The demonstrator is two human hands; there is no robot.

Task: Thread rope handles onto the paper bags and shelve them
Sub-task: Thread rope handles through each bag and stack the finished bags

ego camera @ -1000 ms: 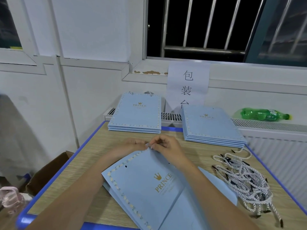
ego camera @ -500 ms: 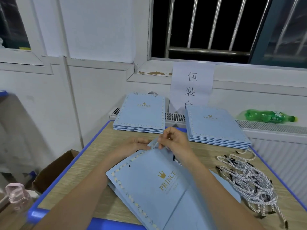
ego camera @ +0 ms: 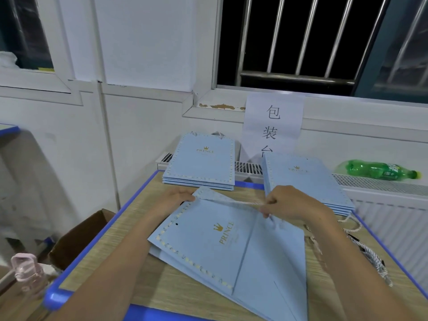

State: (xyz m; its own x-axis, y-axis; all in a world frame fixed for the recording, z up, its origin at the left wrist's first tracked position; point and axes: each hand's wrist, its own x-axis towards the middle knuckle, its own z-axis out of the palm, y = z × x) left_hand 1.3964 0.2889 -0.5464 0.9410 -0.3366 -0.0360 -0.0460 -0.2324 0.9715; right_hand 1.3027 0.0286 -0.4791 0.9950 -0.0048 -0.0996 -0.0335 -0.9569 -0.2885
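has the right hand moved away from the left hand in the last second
Yes. The right hand has pulled rightward, drawing the white twisted rope taut across the light blue paper bag, toward the right-hand stack of blue bags.

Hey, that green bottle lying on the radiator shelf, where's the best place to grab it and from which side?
Take the green bottle around its wide middle, coming down from above. It lies on its side along the radiator top, cap pointing right, so a grip across the body should seat better than one on the narrow neck.
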